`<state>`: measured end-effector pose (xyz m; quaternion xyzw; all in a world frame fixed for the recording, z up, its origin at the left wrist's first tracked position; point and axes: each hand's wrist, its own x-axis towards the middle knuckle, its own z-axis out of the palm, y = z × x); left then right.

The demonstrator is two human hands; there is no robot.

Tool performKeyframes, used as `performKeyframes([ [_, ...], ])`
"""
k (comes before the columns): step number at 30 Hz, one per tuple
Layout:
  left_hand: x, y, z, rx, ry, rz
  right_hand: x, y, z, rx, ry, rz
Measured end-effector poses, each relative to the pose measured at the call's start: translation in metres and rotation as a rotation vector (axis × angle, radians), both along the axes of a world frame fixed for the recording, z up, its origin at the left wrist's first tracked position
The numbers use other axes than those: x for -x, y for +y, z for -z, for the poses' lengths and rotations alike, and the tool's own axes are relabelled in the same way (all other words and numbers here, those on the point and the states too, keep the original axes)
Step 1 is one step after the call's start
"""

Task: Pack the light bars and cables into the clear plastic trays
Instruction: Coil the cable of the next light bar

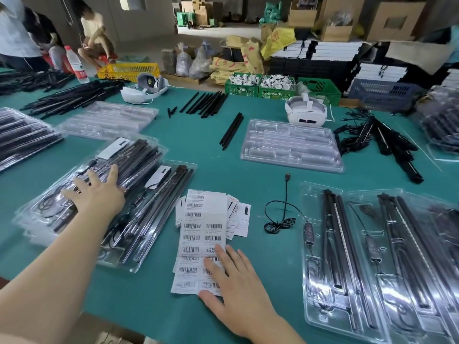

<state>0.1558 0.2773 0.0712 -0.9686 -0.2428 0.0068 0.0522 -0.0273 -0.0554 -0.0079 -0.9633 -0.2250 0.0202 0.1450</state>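
My left hand (98, 192) lies flat with spread fingers on a stack of filled clear trays (139, 170) at the left, which hold black light bars and cables. My right hand (236, 281) rests open on a sheet of barcode labels (198, 227) near the front edge. An empty clear tray (290, 145) lies in the middle right of the green table. A loose black cable (280, 217) lies coiled between the labels and the filled trays (372, 256) at the right. Loose black light bars (232, 131) lie beyond the labels.
Two white headsets (305, 112) (144, 89) sit at the table's far side. More bars (206, 103), a tangle of bars with cables (377, 142), empty trays (109, 119) and packed stacks (22, 135) surround me. People sit at the far left; crates and boxes stand behind.
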Motion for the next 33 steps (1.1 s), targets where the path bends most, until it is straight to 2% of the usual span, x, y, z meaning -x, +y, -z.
performKeyframes([
  [6,0.001,-0.01,-0.008,-0.021,-0.065,0.025,0.003,0.0,-0.006,-0.005,-0.051,0.012],
  [10,0.002,-0.057,-0.024,-0.025,-0.239,0.206,0.007,-0.007,-0.017,-0.176,0.025,0.027],
  [13,0.008,-0.124,-0.033,0.213,-0.465,0.476,0.006,-0.026,-0.036,-0.254,-0.056,0.134],
  [15,0.019,-0.178,-0.036,0.428,-0.504,0.613,0.0,-0.053,-0.051,-0.276,-0.206,0.26],
  [17,0.036,-0.235,-0.033,0.691,-0.369,0.659,-0.008,-0.091,-0.062,-0.262,-0.312,0.421],
  [18,0.045,-0.263,-0.028,0.849,-0.253,0.634,-0.012,-0.113,-0.066,-0.246,-0.303,0.501],
  [20,0.063,-0.31,-0.015,1.111,-0.012,0.545,-0.015,-0.154,-0.071,-0.201,-0.209,0.637],
  [21,0.07,-0.329,-0.008,1.162,0.088,0.519,-0.014,-0.172,-0.069,-0.162,-0.152,0.69],
  [23,0.081,-0.357,0.004,1.179,0.222,0.498,-0.011,-0.199,-0.059,-0.037,-0.048,0.736],
  [26,0.087,-0.377,0.015,1.289,0.283,0.395,-0.001,-0.218,-0.04,0.11,0.015,0.719],
  [33,0.093,-0.383,0.026,1.257,0.234,0.382,0.005,-0.22,-0.03,0.023,-0.073,0.708],
])
